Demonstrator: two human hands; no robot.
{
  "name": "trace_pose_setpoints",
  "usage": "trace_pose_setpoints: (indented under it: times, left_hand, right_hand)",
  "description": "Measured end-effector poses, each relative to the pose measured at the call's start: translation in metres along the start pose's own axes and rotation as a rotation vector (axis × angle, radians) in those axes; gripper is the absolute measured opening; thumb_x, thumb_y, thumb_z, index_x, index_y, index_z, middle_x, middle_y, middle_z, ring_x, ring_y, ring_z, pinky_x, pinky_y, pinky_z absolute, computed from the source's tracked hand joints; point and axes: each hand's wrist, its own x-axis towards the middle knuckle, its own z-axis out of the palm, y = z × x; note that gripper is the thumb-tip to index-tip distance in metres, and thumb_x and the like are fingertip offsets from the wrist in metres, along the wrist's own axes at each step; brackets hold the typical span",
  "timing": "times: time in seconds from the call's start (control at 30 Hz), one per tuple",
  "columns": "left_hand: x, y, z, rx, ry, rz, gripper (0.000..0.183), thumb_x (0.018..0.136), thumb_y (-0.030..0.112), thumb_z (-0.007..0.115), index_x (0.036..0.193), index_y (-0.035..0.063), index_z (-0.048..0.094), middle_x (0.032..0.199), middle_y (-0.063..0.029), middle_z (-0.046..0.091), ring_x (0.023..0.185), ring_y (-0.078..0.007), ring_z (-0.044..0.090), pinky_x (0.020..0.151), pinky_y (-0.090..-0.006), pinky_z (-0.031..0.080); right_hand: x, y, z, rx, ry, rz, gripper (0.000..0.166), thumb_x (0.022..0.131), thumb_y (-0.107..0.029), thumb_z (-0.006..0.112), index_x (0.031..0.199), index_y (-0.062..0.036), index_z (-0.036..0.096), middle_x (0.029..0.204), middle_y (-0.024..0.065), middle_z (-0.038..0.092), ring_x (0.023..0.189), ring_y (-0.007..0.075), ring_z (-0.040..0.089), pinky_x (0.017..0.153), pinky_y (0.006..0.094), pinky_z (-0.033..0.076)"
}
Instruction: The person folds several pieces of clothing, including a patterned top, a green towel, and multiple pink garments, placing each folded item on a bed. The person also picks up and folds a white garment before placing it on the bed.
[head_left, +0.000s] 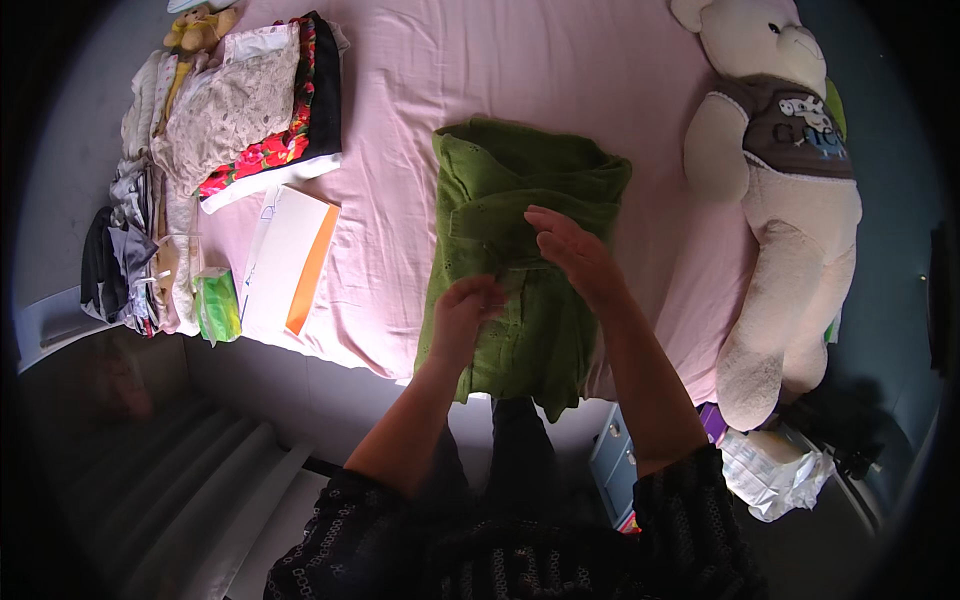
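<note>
A green garment (517, 337) with small flower-like details and a front placket lies partly folded on the bed, its lower end reaching past the bed's front edge. One sleeve (495, 214) is laid across its upper body. Over the middle of the garment, my left hand (469, 304) has curled, blurred fingers; whether they pinch any cloth is unclear. My right hand (577, 259) is held over the garment's right side, fingers stretched out and holding nothing. Whether it touches the cloth cannot be made out.
Folded clothes (255, 105) are stacked at the bed's left, near a small teddy bear (199, 30), a white-and-orange flat item (289, 259) and a green packet (217, 304). A large plush bear (799, 195) lies along the right edge. Blue drawers (615, 465) stand below.
</note>
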Motion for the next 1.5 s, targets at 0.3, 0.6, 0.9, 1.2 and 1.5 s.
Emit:
trace_pose_setpoints:
  times: [0.3, 0.6, 0.9, 1.2, 1.5]
  left_hand:
    - [0.053, 0.037, 0.010, 1.511, -0.083, 0.883, 0.042, 0.078, 0.002, 0.051, 0.120, 0.0098, 0.048, 0.125, -0.0141, 0.042, 0.121, -0.0276, 0.037, 0.096, -0.0362, 0.034]
    - [-0.035, -0.051, -0.098, 0.469, 0.209, 0.264, 0.052, 0.078, 0.006, 0.057, 0.125, 0.0024, 0.037, 0.120, -0.0149, 0.047, 0.108, -0.0241, 0.049, 0.090, -0.0317, 0.039]
    - [-0.070, 0.034, -0.077, 0.190, -0.133, -0.467, 0.031, 0.078, 0.009, 0.061, 0.104, -0.0048, 0.054, 0.090, -0.0074, 0.059, 0.079, -0.0146, 0.056, 0.071, -0.0272, 0.046]
    - [0.075, 0.122, -0.054, -0.148, 0.033, 0.032, 0.055, 0.087, 0.033, 0.051, 0.128, 0.0009, 0.033, 0.123, -0.0141, 0.046, 0.112, -0.0247, 0.045, 0.096, -0.0382, 0.035]
    - [0.107, 0.087, -0.017, 0.426, 0.036, -0.024, 0.054, 0.075, 0.025, 0.068, 0.112, -0.0067, 0.046, 0.097, -0.0140, 0.059, 0.085, -0.0202, 0.059, 0.073, -0.0321, 0.049]
  right_hand:
    - [-0.009, 0.016, 0.005, 0.153, 0.348, -0.016, 0.028, 0.083, -0.014, 0.055, 0.109, -0.0026, 0.053, 0.102, 0.0083, 0.058, 0.090, 0.0173, 0.057, 0.077, 0.0279, 0.045]
    - [-0.203, 0.128, 0.033, 0.440, 0.436, 0.593, 0.054, 0.078, -0.018, 0.059, 0.124, 0.0019, 0.038, 0.106, 0.0091, 0.053, 0.088, 0.0164, 0.052, 0.076, 0.0286, 0.043]
    - [-0.176, 0.052, -0.011, 1.054, 0.130, 0.432, 0.051, 0.072, -0.010, 0.058, 0.118, 0.0056, 0.045, 0.111, 0.0144, 0.055, 0.101, 0.0263, 0.055, 0.088, 0.0378, 0.044]
    - [-0.011, 0.034, -0.128, 0.937, 0.560, 0.022, 0.040, 0.090, -0.035, 0.043, 0.114, -0.0040, 0.048, 0.112, 0.0077, 0.054, 0.094, 0.0207, 0.054, 0.079, 0.0314, 0.046]
    - [0.009, 0.074, -0.097, 0.294, 0.542, 0.468, 0.063, 0.075, -0.040, 0.065, 0.120, -0.0007, 0.045, 0.105, 0.0085, 0.056, 0.089, 0.0217, 0.055, 0.076, 0.0309, 0.045]
